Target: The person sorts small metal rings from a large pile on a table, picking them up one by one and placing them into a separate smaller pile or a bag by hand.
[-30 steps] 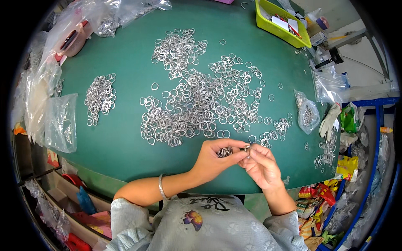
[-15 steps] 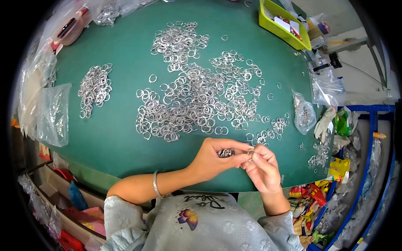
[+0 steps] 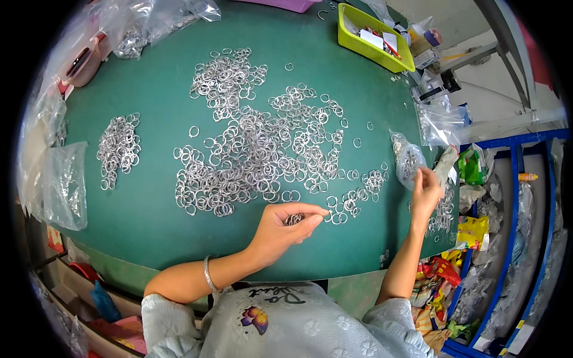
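Observation:
My left hand (image 3: 284, 230) is curled around a small cluster of silver metal rings (image 3: 294, 219), which show between thumb and fingers. Its thumb and forefinger are pinched together at the tips, just beside loose rings on the table. Off to the right, my right hand (image 3: 427, 194) hovers by a clear plastic bag (image 3: 408, 160) with small metal pieces inside. Its fingers are drawn together, and what they hold, if anything, is hidden. In the middle of the green table (image 3: 149, 227) spreads a big heap of rings (image 3: 250, 149). A smaller ring pile (image 3: 119, 146) lies at the left.
A yellow-green basket (image 3: 373, 45) with cards and a red pen stands at the far right. Plastic bags (image 3: 65, 185) line the left edge, near a pink container (image 3: 83, 62). More small metal pieces (image 3: 441, 215) lie by the right edge, beside blue-framed shelving (image 3: 518, 197).
My right hand has left the left hand's fingertips and moved right to the plastic bag. The left hand stays curled around its rings. The whole view has shifted somewhat.

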Action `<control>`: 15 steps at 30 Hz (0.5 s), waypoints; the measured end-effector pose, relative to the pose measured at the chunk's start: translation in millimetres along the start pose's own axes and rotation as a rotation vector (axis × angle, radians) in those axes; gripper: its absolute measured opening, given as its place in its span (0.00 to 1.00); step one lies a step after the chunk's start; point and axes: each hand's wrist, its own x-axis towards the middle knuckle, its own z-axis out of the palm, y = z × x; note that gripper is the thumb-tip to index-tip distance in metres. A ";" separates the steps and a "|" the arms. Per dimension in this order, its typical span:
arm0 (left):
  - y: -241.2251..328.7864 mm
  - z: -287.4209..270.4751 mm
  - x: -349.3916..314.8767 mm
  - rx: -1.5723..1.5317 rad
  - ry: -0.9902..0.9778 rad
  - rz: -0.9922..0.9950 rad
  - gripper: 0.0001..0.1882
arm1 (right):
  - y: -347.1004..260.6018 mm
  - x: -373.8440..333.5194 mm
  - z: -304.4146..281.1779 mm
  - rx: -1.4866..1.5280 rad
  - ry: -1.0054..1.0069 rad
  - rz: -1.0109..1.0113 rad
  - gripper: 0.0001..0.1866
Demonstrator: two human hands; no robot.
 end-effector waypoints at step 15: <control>-4.4 -8.3 3.2 -0.052 -0.008 -0.028 0.09 | -41.8 41.9 87.0 0.005 -0.212 -0.175 0.08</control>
